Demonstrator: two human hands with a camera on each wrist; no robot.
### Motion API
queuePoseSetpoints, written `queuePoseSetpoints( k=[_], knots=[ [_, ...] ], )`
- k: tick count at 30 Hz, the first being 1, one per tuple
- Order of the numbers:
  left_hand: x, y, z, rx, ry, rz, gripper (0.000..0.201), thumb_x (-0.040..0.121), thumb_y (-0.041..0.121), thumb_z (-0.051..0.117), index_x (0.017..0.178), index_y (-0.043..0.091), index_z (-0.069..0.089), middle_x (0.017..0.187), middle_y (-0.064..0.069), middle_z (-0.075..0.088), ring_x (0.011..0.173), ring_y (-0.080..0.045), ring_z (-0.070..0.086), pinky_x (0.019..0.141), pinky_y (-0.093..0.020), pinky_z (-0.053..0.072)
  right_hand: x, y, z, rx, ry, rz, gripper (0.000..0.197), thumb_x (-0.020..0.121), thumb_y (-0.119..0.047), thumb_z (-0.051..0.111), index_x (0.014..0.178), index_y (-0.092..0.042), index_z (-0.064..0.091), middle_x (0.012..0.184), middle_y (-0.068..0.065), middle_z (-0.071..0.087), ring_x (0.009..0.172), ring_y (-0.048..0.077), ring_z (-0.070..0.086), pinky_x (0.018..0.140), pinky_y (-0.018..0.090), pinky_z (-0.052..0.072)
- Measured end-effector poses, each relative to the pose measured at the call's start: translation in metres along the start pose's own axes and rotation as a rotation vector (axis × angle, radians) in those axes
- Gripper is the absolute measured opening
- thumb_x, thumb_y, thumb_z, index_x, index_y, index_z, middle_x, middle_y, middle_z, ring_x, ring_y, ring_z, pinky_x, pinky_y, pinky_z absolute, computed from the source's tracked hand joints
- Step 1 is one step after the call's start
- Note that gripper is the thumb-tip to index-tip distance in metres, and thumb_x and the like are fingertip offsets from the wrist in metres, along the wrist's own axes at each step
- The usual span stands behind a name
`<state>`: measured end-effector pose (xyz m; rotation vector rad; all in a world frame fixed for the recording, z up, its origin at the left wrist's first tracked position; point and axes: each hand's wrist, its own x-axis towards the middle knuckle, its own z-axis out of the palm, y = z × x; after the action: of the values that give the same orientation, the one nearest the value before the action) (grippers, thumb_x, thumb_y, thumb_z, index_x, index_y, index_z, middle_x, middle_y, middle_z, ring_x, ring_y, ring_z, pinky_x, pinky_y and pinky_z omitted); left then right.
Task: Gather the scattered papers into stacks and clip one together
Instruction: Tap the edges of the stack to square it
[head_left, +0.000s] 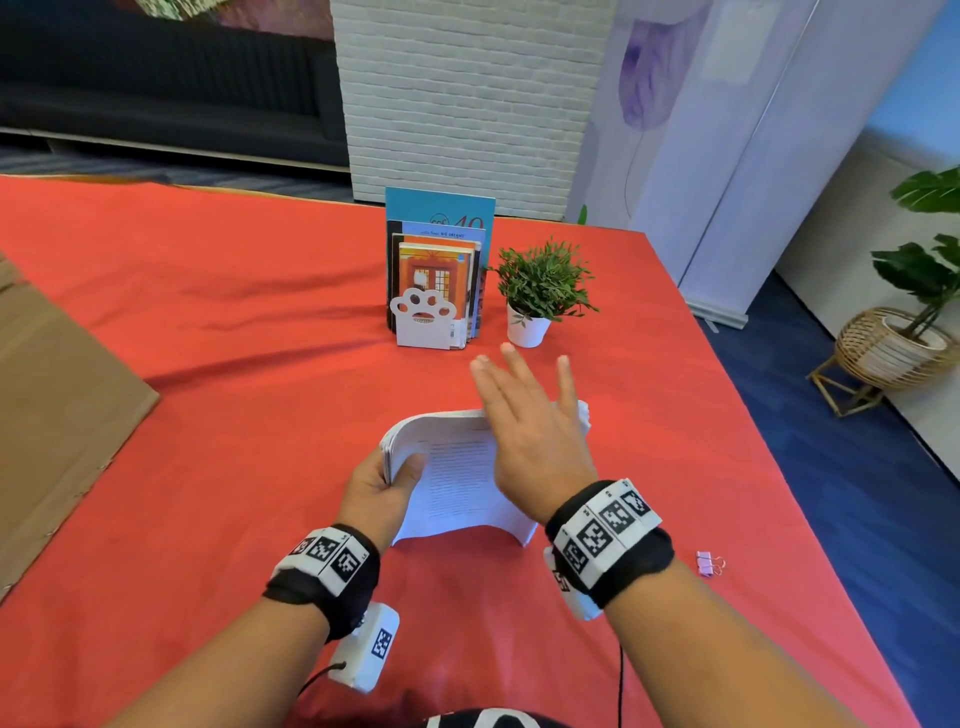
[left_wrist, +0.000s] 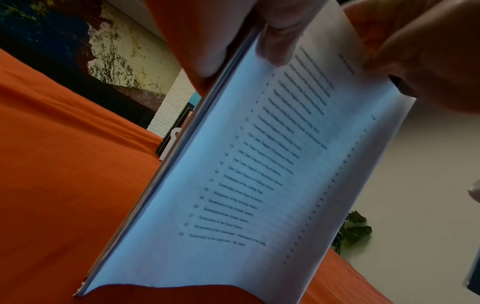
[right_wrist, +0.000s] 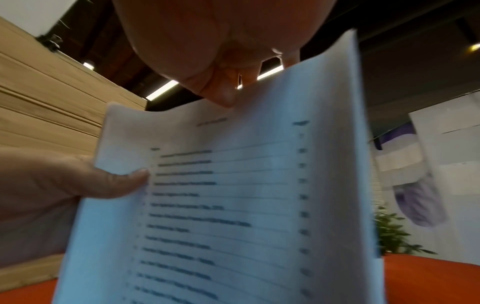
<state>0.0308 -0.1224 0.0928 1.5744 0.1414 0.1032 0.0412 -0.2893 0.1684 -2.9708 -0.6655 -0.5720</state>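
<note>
- The stack of printed papers (head_left: 457, 483) is stood on its lower edge on the red-clothed table (head_left: 234, 322), just in front of the person at the 6 o'clock side of the head view, and it is bowed into an arch so that only its two bottom corners touch the cloth.
- The left edge of the stack is gripped by the left hand (head_left: 382, 491), with the thumb (left_wrist: 279, 41) curled over the front sheet and the other fingers hidden behind the pile.
- The right hand (head_left: 524, 431) is held open with its fingers straight and spread, at or just above the top right of the stack; nothing is gripped by it, and contact with the paper cannot be told for certain.
- A slip is judged likely: with one edge held only and the pile bent, loose sheets could be fanned out or dropped at the free right side if the grip is eased.
- Uneven edges could be caused by tapping on the soft, wrinkled cloth, which gives no firm base.
- The pink binder clip (head_left: 707, 563) lies on the cloth at about 4 o'clock from the stack, near the table's right edge and well apart from both hands; the squared pile could be disturbed when one hand is freed to fetch it.
- The potted plant (head_left: 540, 291) and the books in the paw-shaped bookend (head_left: 434, 280) stand at 12 o'clock beyond the stack, close enough to the open hand's fingertips that a forward sweep might knock them.
</note>
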Motion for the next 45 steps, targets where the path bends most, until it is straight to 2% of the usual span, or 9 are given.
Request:
queuePoseSetpoints(
  k=[10,13,18,23,28,31,34,36,45],
  knots=[
    [0.001,0.0,0.002,-0.039,-0.019,-0.015,0.021,0.093,0.009,0.05,0.108,0.016,0.062,0.094,0.005,0.068,0.091,-0.016,0.062,0.087,-0.033,0.046,-0.016,0.037,0.011,0.095,0.196,0.224,0.08,0.061,-0.002,0.034,0.14,-0.017,0.041,0.141,-0.004,0.049,0.144,0.021,0.026,0.112,0.064,0.006],
    [0.001,-0.001,0.001,-0.034,-0.021,-0.007,0.023,0.09,0.008,0.055,0.111,0.016,0.063,0.094,0.008,0.069,0.082,0.002,0.065,0.082,-0.025,0.047,-0.02,0.044,0.019,0.722,0.295,0.515,0.095,0.056,0.006,0.035,0.147,-0.02,0.022,0.147,0.001,0.038,0.141,0.017,0.028,0.12,0.041,0.014],
    [0.004,0.002,0.003,-0.02,-0.006,-0.014,0.02,0.084,0.01,0.065,0.098,0.025,0.066,0.085,0.013,0.073,0.08,0.0,0.068,0.079,-0.021,0.049,-0.019,0.037,0.037,1.383,0.196,0.843,0.074,0.073,0.017,0.031,0.114,-0.043,0.04,0.092,-0.005,0.052,0.086,0.013,0.052,0.079,0.029,0.043],
    [0.008,0.001,0.009,-0.018,0.011,-0.052,0.018,0.086,0.014,0.062,0.103,0.02,0.065,0.092,0.008,0.07,0.085,-0.005,0.066,0.08,-0.025,0.048,-0.021,0.033,0.04,1.337,0.23,0.809,0.056,0.073,0.014,0.03,0.107,-0.028,0.044,0.087,-0.01,0.052,0.084,0.012,0.05,0.076,0.024,0.044],
    [0.007,0.003,0.008,0.003,-0.028,-0.028,0.022,0.086,0.011,0.062,0.104,0.024,0.063,0.092,0.012,0.069,0.076,0.012,0.065,0.073,-0.012,0.048,-0.027,0.039,0.044,1.018,0.312,0.476,0.072,0.086,0.004,0.031,0.142,-0.039,0.019,0.141,0.0,0.043,0.13,0.008,0.042,0.112,0.014,0.026],
    [0.007,0.001,0.009,0.034,-0.02,-0.039,0.022,0.087,0.012,0.062,0.102,0.028,0.061,0.093,0.015,0.067,0.077,0.011,0.064,0.076,-0.015,0.047,-0.029,0.041,0.046,0.957,0.303,0.4,0.059,0.092,0.006,0.031,0.139,-0.028,0.021,0.138,-0.023,0.03,0.123,-0.026,0.028,0.102,-0.004,0.018],
    [0.007,0.0,0.011,0.04,0.011,-0.07,0.019,0.088,0.011,0.059,0.102,0.024,0.061,0.091,0.011,0.066,0.084,-0.001,0.062,0.082,-0.026,0.045,-0.032,0.038,0.045,0.969,0.318,0.447,0.054,0.094,0.005,0.032,0.139,-0.023,0.018,0.125,-0.031,0.031,0.1,-0.017,0.049,0.087,-0.01,0.024],
    [0.007,0.0,0.015,0.039,0.037,-0.086,0.016,0.09,0.008,0.056,0.099,0.02,0.062,0.086,0.01,0.065,0.082,-0.008,0.061,0.082,-0.03,0.045,-0.03,0.037,0.044,1.015,0.321,0.511,0.058,0.095,0.007,0.033,0.144,-0.017,0.014,0.113,-0.032,0.035,0.072,0.0,0.044,0.076,-0.01,0.029],
    [0.01,0.009,0.031,0.039,0.127,-0.082,0.027,0.09,0.007,0.054,0.08,0.031,0.062,0.079,0.009,0.064,0.082,-0.021,0.06,0.08,-0.029,0.044,-0.047,0.045,0.064,0.988,0.105,0.614,0.02,0.094,0.0,0.037,0.102,-0.017,0.032,0.078,-0.012,0.05,0.077,0.021,0.051,0.072,0.031,0.039]
  ],
)
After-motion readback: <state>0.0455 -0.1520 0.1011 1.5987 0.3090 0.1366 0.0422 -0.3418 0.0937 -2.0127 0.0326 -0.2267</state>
